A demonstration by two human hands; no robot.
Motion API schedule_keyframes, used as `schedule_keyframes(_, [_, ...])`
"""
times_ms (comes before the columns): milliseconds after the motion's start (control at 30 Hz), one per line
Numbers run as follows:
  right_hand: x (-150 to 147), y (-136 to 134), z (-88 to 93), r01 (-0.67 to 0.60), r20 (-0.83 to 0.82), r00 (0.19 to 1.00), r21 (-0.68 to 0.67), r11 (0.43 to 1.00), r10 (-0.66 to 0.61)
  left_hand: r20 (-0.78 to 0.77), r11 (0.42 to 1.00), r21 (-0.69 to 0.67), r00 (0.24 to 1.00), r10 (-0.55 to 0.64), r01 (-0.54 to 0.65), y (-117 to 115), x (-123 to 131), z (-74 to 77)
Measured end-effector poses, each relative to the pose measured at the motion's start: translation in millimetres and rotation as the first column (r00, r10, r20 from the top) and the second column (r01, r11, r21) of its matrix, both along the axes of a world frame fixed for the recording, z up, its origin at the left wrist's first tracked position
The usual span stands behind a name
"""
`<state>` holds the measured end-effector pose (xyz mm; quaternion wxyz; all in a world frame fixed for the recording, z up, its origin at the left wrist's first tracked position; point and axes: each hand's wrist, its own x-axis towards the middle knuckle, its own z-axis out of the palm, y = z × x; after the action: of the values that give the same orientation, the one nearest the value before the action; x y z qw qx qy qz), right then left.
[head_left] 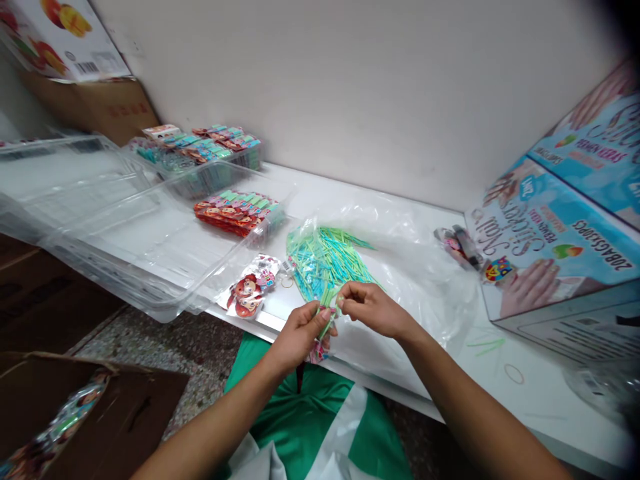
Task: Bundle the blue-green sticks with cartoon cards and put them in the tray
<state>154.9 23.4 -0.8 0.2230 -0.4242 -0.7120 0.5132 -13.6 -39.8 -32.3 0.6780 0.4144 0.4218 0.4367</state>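
Observation:
My left hand (303, 330) is closed around a small printed packet (320, 352) and several thin green strips (326, 303) at the table's front edge. Beside it, my right hand (373, 308) is closed in a pinch near the strips' upper ends; what its fingertips hold, if anything, is too small to make out. Just beyond both hands spreads a heap of green and blue strips (335, 257), partly inside a clear plastic bag (420, 287). To the left lie two shiny packets (250, 287) with a red-haired cartoon figure.
A clear plastic tray (170, 303) overhangs the front edge, with red packets (240, 210) at its right end. More packets fill a container (215, 143) behind. Blue printed boxes (555, 247) stand at right. An open carton (90, 413) sits low at left. A rubber band (514, 373) lies at right.

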Motion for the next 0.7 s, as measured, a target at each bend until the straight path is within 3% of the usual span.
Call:
schedule_keyframes(233, [2.4, -9.2, 10.0, 0.037, -0.032, 0.999, 0.022, 0.999, -0.036, 0.023, 1.0, 0.017, 1.0, -0.011, 0.01, -0.3, 1.6, 2.5])
schedule_keyframes(700, [-5.3, -7.2, 4.4, 0.111, -0.18, 0.977, -0.03, 0.993, -0.115, -0.012, 1.0, 0.03, 1.0, -0.003, 0.003, 0.9, 8.5, -1.6])
